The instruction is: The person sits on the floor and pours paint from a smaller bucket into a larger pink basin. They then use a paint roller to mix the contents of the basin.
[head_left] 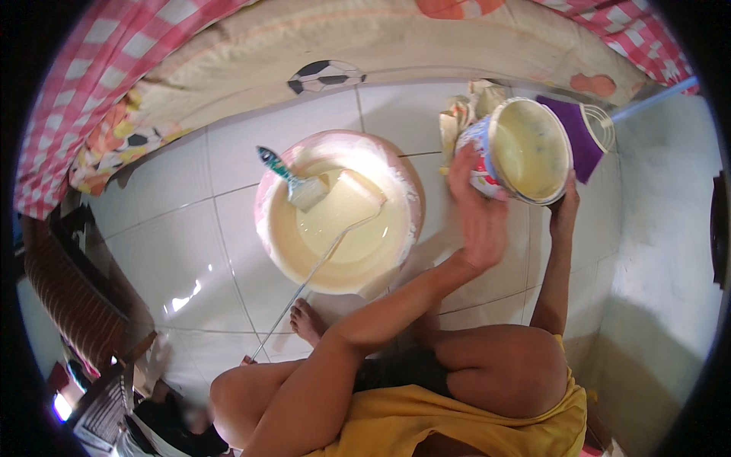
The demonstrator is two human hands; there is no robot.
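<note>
A paint bucket (525,152), white-rimmed with a blue and red printed side, is tilted so that the cream paint inside shows. My left hand (480,213), slightly blurred, presses its fingers against the bucket's near-left side. Under the lower right rim, my right hand (565,207) grips the bucket, some fingers hidden behind it. To the left stands a pinkish basin (268,236) of cream paint. A green-handled paintbrush (293,183) leans on its inner rim, and a paint roller (359,192) lies in the paint, its long wire handle reaching over the near rim.
Crumpled cream material (457,118) and a purple broom head (575,133) with a light blue pole lie beyond the bucket. A patterned mattress (244,72) borders the tiled floor. My bare foot (307,321) is near the basin; a wall rises at right. Dark furniture (72,278) stands left.
</note>
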